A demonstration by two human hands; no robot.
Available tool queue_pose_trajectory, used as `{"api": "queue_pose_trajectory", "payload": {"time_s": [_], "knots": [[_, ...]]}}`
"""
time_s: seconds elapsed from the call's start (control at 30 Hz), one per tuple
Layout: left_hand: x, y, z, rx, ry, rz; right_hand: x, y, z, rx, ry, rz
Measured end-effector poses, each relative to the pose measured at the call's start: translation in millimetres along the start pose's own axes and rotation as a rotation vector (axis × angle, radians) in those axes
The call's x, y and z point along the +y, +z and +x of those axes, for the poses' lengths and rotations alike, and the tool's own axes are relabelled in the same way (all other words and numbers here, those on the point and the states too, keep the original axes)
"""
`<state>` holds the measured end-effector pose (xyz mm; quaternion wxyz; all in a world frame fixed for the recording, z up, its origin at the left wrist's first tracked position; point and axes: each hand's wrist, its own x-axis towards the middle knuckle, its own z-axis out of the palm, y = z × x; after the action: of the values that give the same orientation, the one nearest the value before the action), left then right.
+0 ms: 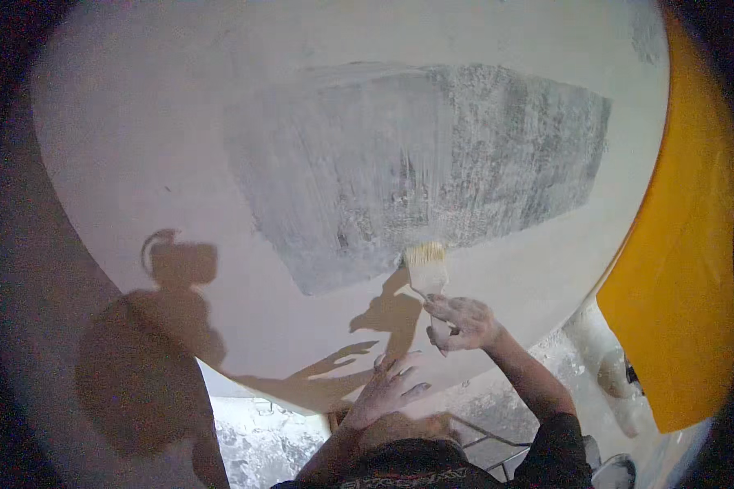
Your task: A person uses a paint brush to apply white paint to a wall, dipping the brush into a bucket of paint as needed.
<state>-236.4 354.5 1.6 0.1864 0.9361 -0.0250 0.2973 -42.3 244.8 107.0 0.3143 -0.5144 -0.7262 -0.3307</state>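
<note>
A flat paintbrush (427,269) with pale bristles and a light handle is held in my right hand (462,321). Its bristles lie at the lower edge of a grey, streaked patch (428,153) on a large, rounded, pale surface (318,342). White brush marks cover much of the patch, and darker grey shows through on its right side. My left hand (397,388), fingers apart and holding no tool, is below the brush near the surface's lower edge; whether it touches the surface I cannot tell. Both hands look dusted with white.
An orange-yellow panel or sheet (679,244) stands along the right side. The floor (263,440) below is spotted with white. At the lower right are a round container (615,474) and thin metal bars (489,437). Shadows of a head and arms fall on the left and middle.
</note>
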Motion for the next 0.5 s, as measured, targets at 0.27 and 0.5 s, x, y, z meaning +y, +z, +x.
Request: {"api": "queue_pose_trajectory", "payload": {"time_s": [0.27, 0.5], "knots": [[4, -6, -2, -0.044, 0.007, -0.019, -27, -29, 65, 0.144, -0.024, 0.067], [5, -17, 14, -0.145, 0.04, 0.061, -10, 12, 165, 0.927, 0.337, 0.77]]}}
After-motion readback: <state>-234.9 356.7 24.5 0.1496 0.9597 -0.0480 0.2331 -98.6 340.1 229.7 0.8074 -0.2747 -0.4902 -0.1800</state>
